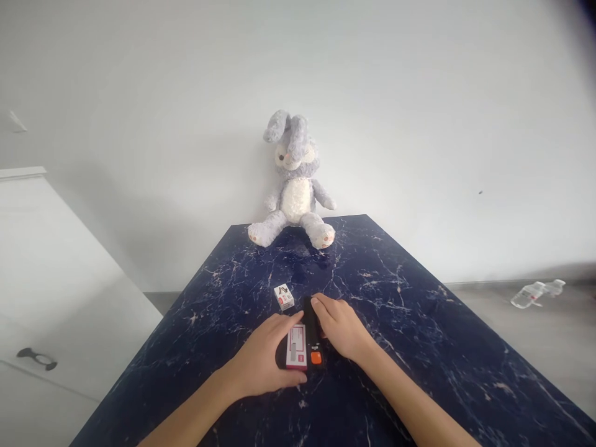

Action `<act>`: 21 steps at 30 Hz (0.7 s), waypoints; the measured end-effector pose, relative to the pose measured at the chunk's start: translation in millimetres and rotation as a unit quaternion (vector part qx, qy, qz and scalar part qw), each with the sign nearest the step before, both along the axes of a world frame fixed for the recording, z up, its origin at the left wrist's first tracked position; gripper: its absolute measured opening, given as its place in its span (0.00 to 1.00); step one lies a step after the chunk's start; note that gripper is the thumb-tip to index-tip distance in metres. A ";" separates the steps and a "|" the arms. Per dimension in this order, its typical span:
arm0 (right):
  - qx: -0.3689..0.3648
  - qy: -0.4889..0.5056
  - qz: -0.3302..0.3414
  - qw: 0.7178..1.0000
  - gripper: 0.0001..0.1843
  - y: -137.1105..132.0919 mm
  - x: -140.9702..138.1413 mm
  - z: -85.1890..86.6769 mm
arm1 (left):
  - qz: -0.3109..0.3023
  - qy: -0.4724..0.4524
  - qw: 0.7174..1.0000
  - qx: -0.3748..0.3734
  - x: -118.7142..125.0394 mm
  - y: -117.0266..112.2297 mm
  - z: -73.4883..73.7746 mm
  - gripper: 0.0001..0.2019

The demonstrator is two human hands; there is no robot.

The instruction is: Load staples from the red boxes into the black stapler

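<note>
My left hand (261,357) grips a pink and white flat box (297,347) lying on the dark blue marble table (419,347), fingers over its top edge and thumb at its near end. My right hand (339,326) is wrapped over a black stapler-like tool (313,338) with an orange end, lying right beside the box. A small white and red box (284,297) stands just beyond both hands.
A grey plush rabbit (293,186) sits at the table's far edge against the white wall. A white cabinet (51,292) stands to the left. A clear plastic bottle (535,293) lies on the floor at the right.
</note>
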State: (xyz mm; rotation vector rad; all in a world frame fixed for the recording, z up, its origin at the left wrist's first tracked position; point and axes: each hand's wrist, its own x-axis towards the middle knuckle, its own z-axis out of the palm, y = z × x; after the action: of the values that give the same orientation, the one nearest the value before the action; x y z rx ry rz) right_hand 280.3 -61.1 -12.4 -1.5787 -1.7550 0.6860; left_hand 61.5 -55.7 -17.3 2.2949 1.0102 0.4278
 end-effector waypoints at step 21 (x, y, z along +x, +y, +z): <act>0.019 -0.066 0.017 0.997 0.20 0.3 -2.8 -2.3 | -0.001 -0.014 0.999 -0.048 -1.8 -1.4 -2.3 0.55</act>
State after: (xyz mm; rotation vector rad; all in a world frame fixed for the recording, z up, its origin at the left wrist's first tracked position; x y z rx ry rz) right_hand 277.5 -60.8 -14.8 -1.6033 -1.8830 0.5712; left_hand 59.7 -57.2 -19.6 2.1977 0.9934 0.4016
